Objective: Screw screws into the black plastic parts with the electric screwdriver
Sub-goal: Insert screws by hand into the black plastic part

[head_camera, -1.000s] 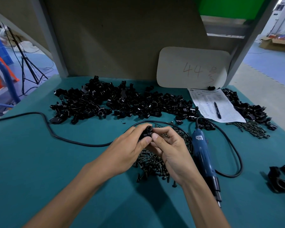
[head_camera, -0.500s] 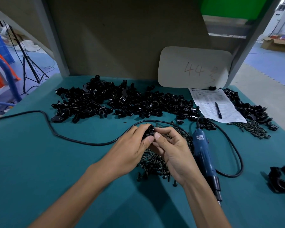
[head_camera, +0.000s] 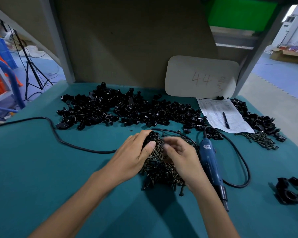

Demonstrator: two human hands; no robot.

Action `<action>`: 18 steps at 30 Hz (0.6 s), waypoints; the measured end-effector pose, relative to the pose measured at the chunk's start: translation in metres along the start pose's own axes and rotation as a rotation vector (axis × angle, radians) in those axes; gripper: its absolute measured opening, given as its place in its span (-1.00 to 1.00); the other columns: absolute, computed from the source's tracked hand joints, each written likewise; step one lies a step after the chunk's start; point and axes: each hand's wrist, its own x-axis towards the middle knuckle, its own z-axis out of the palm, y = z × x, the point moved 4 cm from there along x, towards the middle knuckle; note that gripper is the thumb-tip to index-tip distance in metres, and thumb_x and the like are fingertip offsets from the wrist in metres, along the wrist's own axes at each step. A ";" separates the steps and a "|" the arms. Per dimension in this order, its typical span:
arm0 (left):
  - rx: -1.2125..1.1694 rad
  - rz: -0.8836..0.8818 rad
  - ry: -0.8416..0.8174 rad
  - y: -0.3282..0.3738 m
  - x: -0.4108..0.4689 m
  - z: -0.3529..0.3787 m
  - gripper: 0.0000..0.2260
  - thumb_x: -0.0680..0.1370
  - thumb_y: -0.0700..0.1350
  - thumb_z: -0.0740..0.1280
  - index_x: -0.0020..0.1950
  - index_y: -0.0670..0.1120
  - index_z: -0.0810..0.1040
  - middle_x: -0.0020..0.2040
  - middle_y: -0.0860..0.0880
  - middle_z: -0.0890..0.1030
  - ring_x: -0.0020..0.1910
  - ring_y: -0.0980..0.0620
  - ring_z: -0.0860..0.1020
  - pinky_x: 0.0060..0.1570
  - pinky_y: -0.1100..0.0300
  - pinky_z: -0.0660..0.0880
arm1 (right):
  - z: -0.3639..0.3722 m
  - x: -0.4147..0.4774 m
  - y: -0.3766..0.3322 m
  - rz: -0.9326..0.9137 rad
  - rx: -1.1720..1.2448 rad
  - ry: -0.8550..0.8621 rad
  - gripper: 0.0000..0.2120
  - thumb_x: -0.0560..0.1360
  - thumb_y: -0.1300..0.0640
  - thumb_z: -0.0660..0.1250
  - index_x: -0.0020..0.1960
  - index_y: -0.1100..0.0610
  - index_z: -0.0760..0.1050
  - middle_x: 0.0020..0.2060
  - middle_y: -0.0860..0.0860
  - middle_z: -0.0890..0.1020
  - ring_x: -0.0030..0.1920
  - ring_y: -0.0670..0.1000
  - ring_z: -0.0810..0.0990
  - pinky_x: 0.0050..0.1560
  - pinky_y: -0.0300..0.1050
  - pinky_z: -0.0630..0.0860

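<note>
My left hand (head_camera: 134,157) grips a small black plastic part (head_camera: 150,137) at the near centre of the teal table. My right hand (head_camera: 181,155) hovers just right of it with curled fingers, blurred, over a heap of dark screws (head_camera: 160,170); whether it pinches a screw is not clear. The blue electric screwdriver (head_camera: 211,162) lies on the table beside my right wrist, tip toward me, and neither hand touches it. A long pile of loose black plastic parts (head_camera: 127,109) stretches across the back of the table.
The screwdriver's black cable (head_camera: 58,134) loops across the left and around the tool. A paper form (head_camera: 220,114) with a pen (head_camera: 225,117), more black parts (head_camera: 260,119) and more screws (head_camera: 261,140) lie back right. Larger black pieces (head_camera: 291,191) sit near right. A white board (head_camera: 201,76) leans on the back wall.
My right hand has let go of the part both hands were pinching and drawn back over the screw heap. The left hand has lowered slightly, still holding the part.
</note>
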 end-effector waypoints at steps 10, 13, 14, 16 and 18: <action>-0.005 -0.048 0.035 -0.014 -0.002 -0.002 -0.54 0.62 0.34 -0.07 0.42 0.16 0.26 0.13 0.18 0.42 0.11 0.18 0.38 0.07 0.13 0.35 | 0.019 0.004 0.044 -0.021 -0.942 -0.247 -0.67 0.67 0.00 0.29 0.41 -0.03 0.50 0.07 -0.05 0.29 0.12 0.07 0.40 0.11 -0.08 0.37; 0.000 -0.055 0.033 -0.018 -0.001 -0.001 -0.53 0.62 0.34 -0.07 0.43 0.16 0.26 0.11 0.18 0.41 0.10 0.18 0.37 0.07 0.14 0.35 | 0.018 0.008 0.043 -0.015 -0.950 -0.228 -0.73 0.69 0.07 0.22 0.36 0.00 0.51 0.04 -0.03 0.31 -0.04 0.04 0.36 -0.03 -0.11 0.33; 0.001 -0.058 0.030 -0.018 0.000 0.000 -0.52 0.62 0.34 -0.06 0.44 0.15 0.26 0.10 0.17 0.40 0.09 0.18 0.36 0.07 0.14 0.34 | 0.019 0.009 0.041 -0.025 -0.974 -0.239 -0.76 0.69 0.11 0.22 0.33 0.02 0.51 0.03 -0.02 0.32 -0.06 0.05 0.38 -0.04 -0.10 0.34; 0.004 -0.066 0.023 -0.020 0.004 0.002 -0.52 0.62 0.33 -0.06 0.44 0.13 0.27 0.09 0.15 0.40 0.07 0.15 0.37 0.06 0.13 0.34 | 0.021 0.010 0.037 -0.058 -1.034 -0.269 -0.84 0.67 0.15 0.23 0.24 0.07 0.49 0.01 0.00 0.32 -0.04 0.08 0.43 -0.05 -0.08 0.36; 0.007 -0.080 0.019 -0.021 0.008 0.004 -0.50 0.61 0.34 -0.07 0.44 0.13 0.27 0.14 0.11 0.44 0.13 0.10 0.40 0.09 0.12 0.36 | 0.024 0.009 0.033 -0.095 -1.073 -0.302 -0.90 0.67 0.17 0.24 0.17 0.11 0.46 0.03 0.04 0.34 0.02 0.13 0.46 -0.04 -0.03 0.39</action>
